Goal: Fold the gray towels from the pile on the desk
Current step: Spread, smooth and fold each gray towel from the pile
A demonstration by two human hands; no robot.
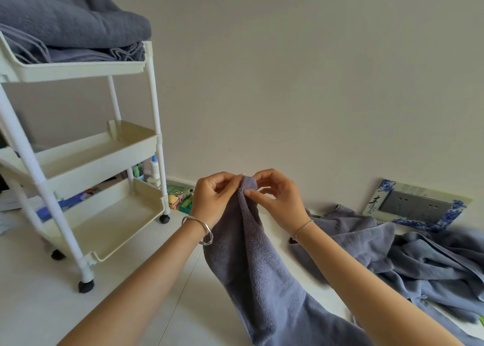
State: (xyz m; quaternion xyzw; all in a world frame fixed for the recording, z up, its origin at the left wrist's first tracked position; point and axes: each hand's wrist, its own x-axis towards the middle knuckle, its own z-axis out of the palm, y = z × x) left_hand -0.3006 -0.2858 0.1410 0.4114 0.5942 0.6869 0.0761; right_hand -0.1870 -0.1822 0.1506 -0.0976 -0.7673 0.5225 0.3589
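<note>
1. The bare left grip (214, 199) is raised in front of the body, with thumb and curled fingers pinching the top edge of a gray terry towel (251, 256).
2. The bare right grip (280, 197) faces it, close beside, pinching the same edge.
3. Both bare forearms reach forward and converge.
4. A thick silver bangle (199, 231) circles the left wrist, and a thin silver bracelet (302, 229) circles the right.
</note>
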